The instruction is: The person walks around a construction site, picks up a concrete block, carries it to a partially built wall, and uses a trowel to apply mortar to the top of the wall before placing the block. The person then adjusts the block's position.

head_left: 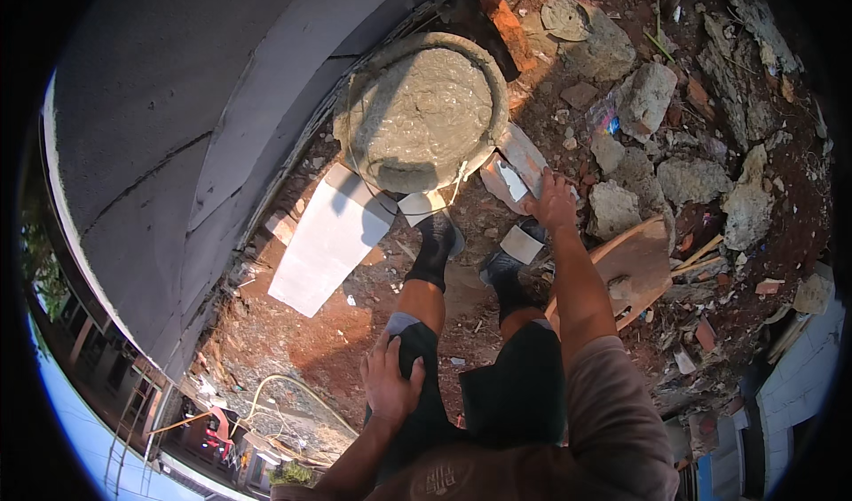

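My left hand point(390, 382) lies on my left knee with its fingers spread, holding nothing. My right hand point(554, 201) reaches down past my right foot, its fingers and thumb bent round the near edge of a flat grey-brown piece point(525, 153) with a bright white patch. Whether that is a broken tile or a tool blade I cannot make out, and the underside of the grip is hidden. Just beyond stands a round tub point(499, 84) full of wet grey mortar point(424, 102), with a thin wire handle point(461, 181) at its near rim.
A grey plastered wall point(222, 102) rises at the left. Beside the tub lies a long pale board point(330, 244). Broken concrete chunks point(648, 102) and rubble cover the ground at the right. A curved brown panel point(635, 266) leans near my right forearm. A red brick point(508, 31) stands behind the tub.
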A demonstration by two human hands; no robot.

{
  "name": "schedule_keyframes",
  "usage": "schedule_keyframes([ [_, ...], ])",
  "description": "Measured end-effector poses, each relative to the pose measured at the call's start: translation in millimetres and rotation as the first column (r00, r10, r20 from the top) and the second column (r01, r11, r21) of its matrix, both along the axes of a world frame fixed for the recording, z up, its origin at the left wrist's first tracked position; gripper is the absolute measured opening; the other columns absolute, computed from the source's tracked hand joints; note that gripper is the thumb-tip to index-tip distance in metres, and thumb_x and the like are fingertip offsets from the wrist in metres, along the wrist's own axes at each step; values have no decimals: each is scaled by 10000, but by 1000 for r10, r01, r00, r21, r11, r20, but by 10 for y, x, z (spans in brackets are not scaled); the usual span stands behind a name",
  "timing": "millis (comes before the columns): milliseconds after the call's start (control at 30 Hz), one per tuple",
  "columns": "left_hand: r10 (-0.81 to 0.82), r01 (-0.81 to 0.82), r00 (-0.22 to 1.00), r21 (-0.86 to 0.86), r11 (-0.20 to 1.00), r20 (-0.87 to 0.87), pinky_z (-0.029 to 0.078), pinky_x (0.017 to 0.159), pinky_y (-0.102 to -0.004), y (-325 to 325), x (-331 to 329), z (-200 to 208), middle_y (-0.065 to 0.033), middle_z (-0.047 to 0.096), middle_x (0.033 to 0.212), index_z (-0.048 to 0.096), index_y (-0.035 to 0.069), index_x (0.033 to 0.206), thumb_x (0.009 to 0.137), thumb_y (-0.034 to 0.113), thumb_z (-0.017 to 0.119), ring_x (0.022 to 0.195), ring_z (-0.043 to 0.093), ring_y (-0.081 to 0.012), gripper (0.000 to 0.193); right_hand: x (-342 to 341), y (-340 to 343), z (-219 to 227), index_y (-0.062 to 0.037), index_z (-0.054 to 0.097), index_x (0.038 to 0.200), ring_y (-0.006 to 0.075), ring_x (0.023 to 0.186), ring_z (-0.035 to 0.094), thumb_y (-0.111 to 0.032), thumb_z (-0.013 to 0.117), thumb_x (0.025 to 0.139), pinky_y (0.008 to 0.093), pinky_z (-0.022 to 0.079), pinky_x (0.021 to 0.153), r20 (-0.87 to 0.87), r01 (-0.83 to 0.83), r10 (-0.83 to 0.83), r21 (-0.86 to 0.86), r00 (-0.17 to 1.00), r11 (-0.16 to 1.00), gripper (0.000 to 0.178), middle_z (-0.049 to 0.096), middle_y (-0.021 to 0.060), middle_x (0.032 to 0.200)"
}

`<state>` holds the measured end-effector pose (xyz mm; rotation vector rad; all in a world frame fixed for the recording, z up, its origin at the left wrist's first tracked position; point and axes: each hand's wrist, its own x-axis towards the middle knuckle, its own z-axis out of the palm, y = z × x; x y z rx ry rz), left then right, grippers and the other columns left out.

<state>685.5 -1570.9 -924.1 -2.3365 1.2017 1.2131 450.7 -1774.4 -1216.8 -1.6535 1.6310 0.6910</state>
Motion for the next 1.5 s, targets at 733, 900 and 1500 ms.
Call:
schedule_keyframes([
  [733, 202, -198, 979, 150, 969, -12, 249, 1038, -468, -28, 65, 161, -140, 412, 1340, 455, 51, 1275, 828, 408, 487, 1244, 374, -302, 573, 432, -1074, 4753, 36, 468, 1210, 166, 949, 540, -192, 686, 682, 304, 400, 869, 662, 516, -465, 135, 588, 846, 615, 575, 88, 1056],
  [900, 327, -321, 944, 107, 941, -45, 247, 1028, -504, -100, 165, 106, -130, 411, 1334, 455, 87, 1270, 806, 403, 503, 1235, 381, -288, 564, 1912, -2010, 5762, 55, 457, 1215, 184, 966, 546, -204, 704, 657, 307, 410, 858, 795, 208, 59, -229, 603, 951, 663, 574, 99, 1057],
  [1500, 365, -365, 931, 10, 931, 24, 297, 1004, -495, -46, 265, 109, -131, 465, 1229, 484, 51, 1198, 802, 347, 544, 1194, 424, -294, 498, 3184, -1494, 4590, 33, 556, 1140, 253, 921, 614, -273, 708, 778, 330, 476, 802, 904, -330, 123, 21, 410, 944, 497, 626, 169, 1008],
])
